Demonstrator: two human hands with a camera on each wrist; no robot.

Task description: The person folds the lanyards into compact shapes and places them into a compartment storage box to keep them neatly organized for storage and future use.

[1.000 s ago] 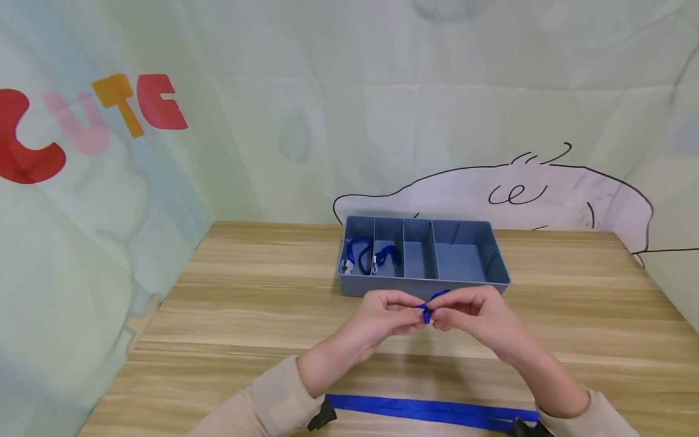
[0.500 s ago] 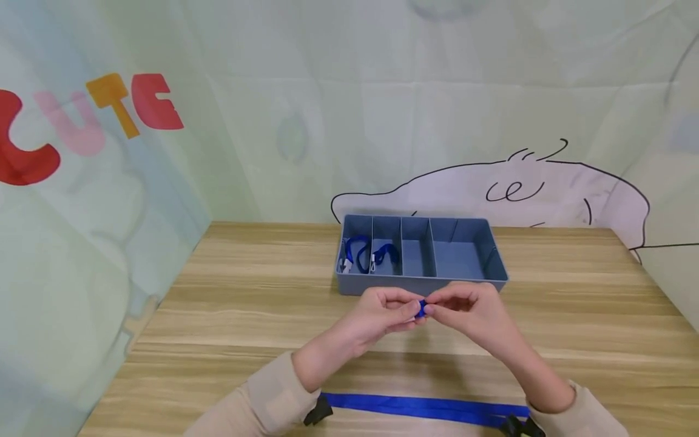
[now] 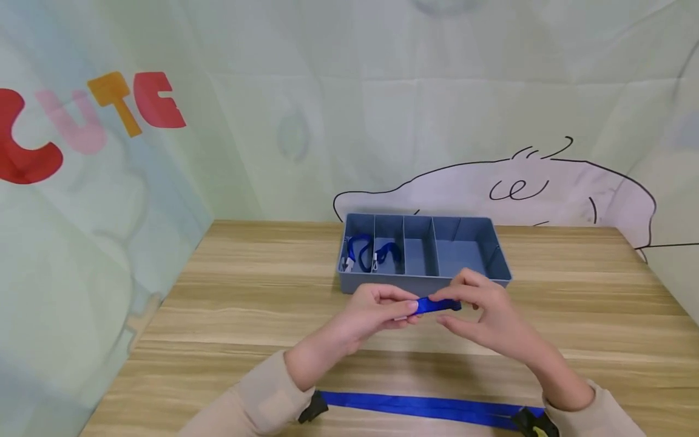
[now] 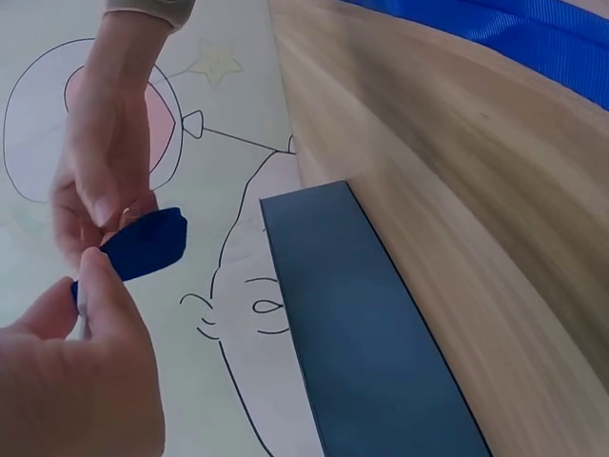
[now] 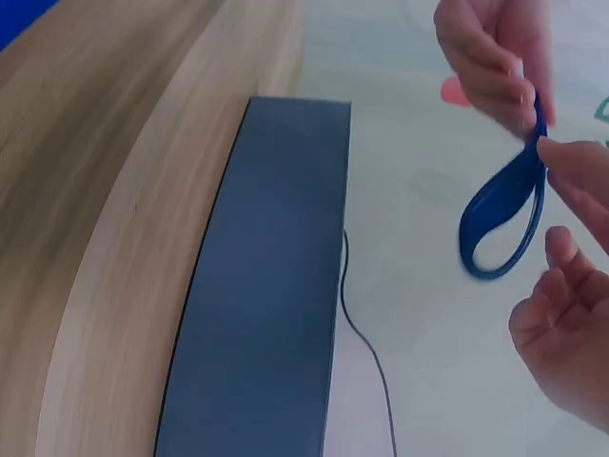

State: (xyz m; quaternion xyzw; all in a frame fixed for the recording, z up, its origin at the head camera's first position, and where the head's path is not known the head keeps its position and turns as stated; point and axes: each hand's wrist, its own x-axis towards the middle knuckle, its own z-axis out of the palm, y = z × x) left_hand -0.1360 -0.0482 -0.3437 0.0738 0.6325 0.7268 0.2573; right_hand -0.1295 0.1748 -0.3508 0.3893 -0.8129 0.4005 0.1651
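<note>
Between finger and thumb, my left hand (image 3: 377, 312) pinches one end of a short blue lanyard (image 3: 437, 305), above the table in front of the tray. The lanyard is bent into a loop, seen edge-on in the right wrist view (image 5: 502, 205). A small pale bit shows under the left fingers, too little to identify. My right hand (image 3: 491, 309) has its index finger touching the lanyard from above, its thumb apart below. In the left wrist view the lanyard's flat face (image 4: 147, 243) hangs between both hands.
A grey-blue divided tray (image 3: 426, 284) stands behind the hands. Two blue lanyards with clips, one coiled (image 3: 360, 252) and one bunched (image 3: 389, 252), lie in its left compartments. A long blue strap (image 3: 420, 406) lies across the table's front, below the forearms. A printed curtain hangs behind.
The lanyard, mostly hidden in the fingers before, now shows as a longer loop pointing right. My right thumb and index finger have parted and the right hand has shifted right; the left still pinches.
</note>
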